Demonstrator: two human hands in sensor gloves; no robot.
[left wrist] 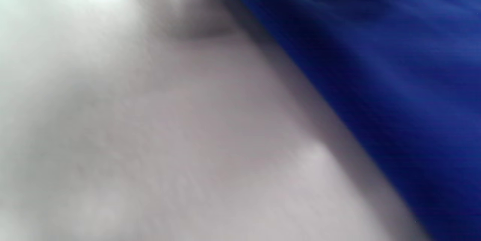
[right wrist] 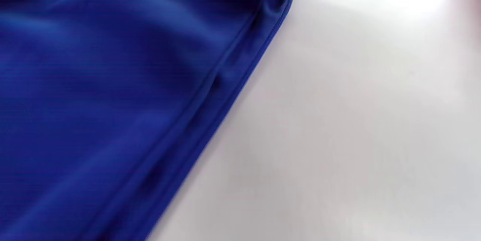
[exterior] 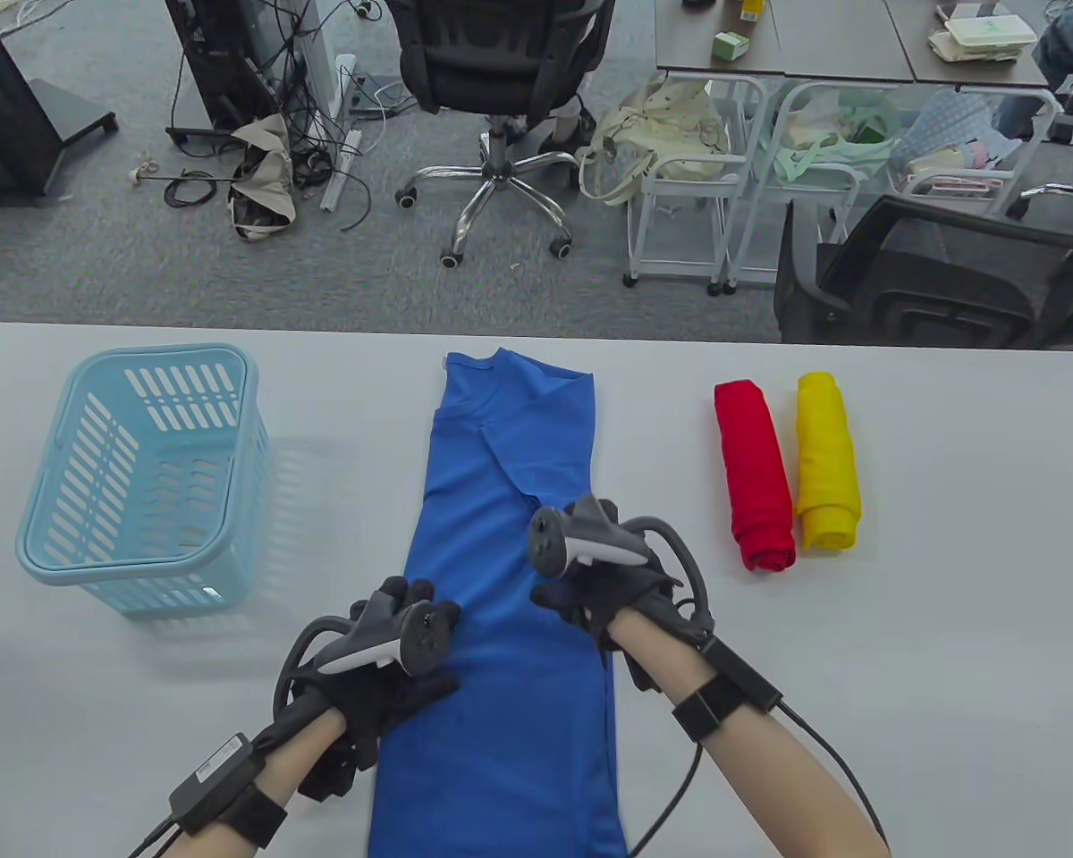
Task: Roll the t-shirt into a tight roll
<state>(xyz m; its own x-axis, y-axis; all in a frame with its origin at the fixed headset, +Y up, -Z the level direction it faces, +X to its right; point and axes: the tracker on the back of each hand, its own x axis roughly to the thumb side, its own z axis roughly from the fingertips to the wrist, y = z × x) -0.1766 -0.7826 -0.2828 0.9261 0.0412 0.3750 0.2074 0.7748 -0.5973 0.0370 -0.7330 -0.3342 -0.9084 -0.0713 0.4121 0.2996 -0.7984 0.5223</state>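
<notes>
A blue t-shirt (exterior: 501,465) lies on the white table (exterior: 903,670), folded lengthwise into a long narrow strip with its collar at the far end. My left hand (exterior: 411,608) rests on the strip's left edge near the middle, fingers laid on the cloth. My right hand (exterior: 577,597) lies on the strip's right side slightly farther up, fingers down on the fabric, partly hidden by its tracker. The left wrist view shows only the blurred shirt (left wrist: 375,64) and table. The right wrist view shows the shirt's layered right edge (right wrist: 225,83). No fingers appear in either wrist view.
A light blue plastic basket (exterior: 54,536) stands at the left of the table. A red rolled shirt (exterior: 756,474) and a yellow rolled shirt (exterior: 827,460) lie side by side to the right. Office chairs and carts stand on the floor beyond the far edge.
</notes>
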